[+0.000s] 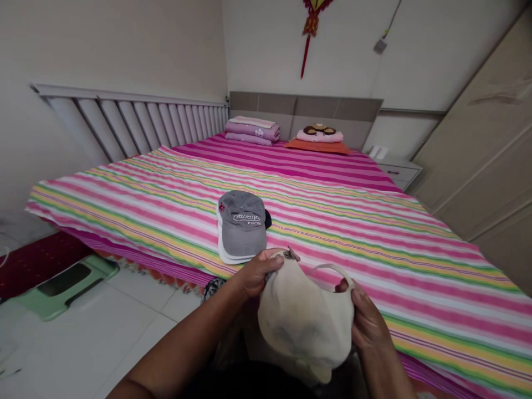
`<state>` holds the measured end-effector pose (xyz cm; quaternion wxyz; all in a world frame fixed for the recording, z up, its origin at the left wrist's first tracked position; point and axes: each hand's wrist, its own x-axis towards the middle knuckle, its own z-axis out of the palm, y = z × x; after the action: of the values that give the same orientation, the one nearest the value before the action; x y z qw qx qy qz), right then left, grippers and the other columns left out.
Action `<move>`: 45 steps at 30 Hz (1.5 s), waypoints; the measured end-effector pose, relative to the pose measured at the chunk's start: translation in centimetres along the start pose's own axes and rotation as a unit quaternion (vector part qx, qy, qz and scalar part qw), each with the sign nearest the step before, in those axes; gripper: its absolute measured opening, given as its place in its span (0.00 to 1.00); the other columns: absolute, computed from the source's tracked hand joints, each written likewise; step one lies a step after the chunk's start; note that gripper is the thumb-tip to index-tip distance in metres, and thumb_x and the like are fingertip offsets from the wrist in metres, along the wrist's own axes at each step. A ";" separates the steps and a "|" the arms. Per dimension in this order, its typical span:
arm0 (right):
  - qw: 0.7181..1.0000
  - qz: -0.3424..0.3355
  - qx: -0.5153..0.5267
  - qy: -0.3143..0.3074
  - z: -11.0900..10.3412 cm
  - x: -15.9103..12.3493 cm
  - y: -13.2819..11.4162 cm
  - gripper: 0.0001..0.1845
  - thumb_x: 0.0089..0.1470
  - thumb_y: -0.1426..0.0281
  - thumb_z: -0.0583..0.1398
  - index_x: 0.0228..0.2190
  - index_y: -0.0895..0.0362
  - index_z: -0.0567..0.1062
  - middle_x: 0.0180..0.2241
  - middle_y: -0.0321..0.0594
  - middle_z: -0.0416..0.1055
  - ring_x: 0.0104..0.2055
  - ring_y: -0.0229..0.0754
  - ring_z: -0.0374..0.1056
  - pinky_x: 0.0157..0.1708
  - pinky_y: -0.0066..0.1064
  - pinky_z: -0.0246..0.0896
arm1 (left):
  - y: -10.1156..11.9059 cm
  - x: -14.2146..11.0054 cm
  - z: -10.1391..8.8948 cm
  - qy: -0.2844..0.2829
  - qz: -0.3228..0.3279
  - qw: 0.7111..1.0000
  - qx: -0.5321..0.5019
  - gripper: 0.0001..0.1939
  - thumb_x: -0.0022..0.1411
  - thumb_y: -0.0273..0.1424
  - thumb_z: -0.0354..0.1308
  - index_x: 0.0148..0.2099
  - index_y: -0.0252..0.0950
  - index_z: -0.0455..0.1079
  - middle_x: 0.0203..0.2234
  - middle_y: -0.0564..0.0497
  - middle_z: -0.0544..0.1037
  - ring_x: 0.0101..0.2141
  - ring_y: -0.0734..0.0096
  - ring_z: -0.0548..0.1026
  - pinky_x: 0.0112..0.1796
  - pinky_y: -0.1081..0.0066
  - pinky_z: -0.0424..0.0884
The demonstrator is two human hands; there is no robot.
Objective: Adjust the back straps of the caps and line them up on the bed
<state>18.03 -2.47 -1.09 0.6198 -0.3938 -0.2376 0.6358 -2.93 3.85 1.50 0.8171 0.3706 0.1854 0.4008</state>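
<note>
Cream cap (305, 324) is hanging in the air in front of the person, held up above the near edge of the bed, with its back strap (328, 271) looping upward and a small metal buckle (292, 255) showing at the top. The left hand (257, 271) is gripping one side by the buckle, its fingers (270, 259) closing over the fabric. The right hand (368, 321) is pinching the opposite side, its fingers partly hidden behind the cap. Holding it from both sides appears to be keeping the soft crown spread and the strap opening facing the person.

Just beyond the hands, a stack of caps (241, 224) is sitting on the striped bedsheet (374, 266), a grey cap lying on top of paler ones, with a dark cap (268, 219) peeking out behind. Their nesting seems to be keeping them together as one tidy pile. Folded pink blankets (252, 130) and a pillow (319, 133) are resting at the far end of the bed, while a green plastic stool (62, 288) is standing on the tiled floor (124, 321) to the left.
</note>
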 end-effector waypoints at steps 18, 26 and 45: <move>0.980 -0.042 -0.001 -0.197 2.6 -2.2 -2.4 0.07 0.42 0.68 0.62 0.26 0.54 0.69 0.16 0.30 0.58 0.16 0.32 0.54 0.17 0.25 0.51 | 1.5 0.1 0.2 -0.025 -0.085 0.986 0.140 0.14 0.42 0.36 0.65 0.25 0.29 0.69 0.15 0.55 0.68 0.14 0.83 0.63 0.17 0.80 0.56; 0.973 -0.034 -0.161 -0.160 5.8 -1.4 -0.3 0.16 0.43 0.65 0.63 0.35 0.55 0.66 0.19 0.28 0.61 0.13 0.26 0.50 0.14 0.22 0.46 | 0.3 0.5 0.8 -0.057 -0.119 0.982 0.132 0.14 0.43 0.34 0.65 0.25 0.29 0.66 0.16 0.54 0.69 0.15 0.83 0.64 0.19 0.79 0.57; 0.981 -0.072 -0.152 -0.093 6.1 -1.1 0.6 0.13 0.50 0.59 0.57 0.33 0.56 0.67 0.17 0.29 0.63 0.13 0.28 0.51 0.15 0.22 0.48 | -1.8 0.1 0.5 0.011 0.041 0.993 0.107 0.15 0.41 0.29 0.66 0.33 0.32 0.68 0.24 0.53 0.74 0.25 0.78 0.70 0.30 0.75 0.63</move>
<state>12.70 -2.44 2.19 0.5721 -0.4046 -0.4159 0.5797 -1.64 2.97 0.52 0.7533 0.4590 0.2211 0.4158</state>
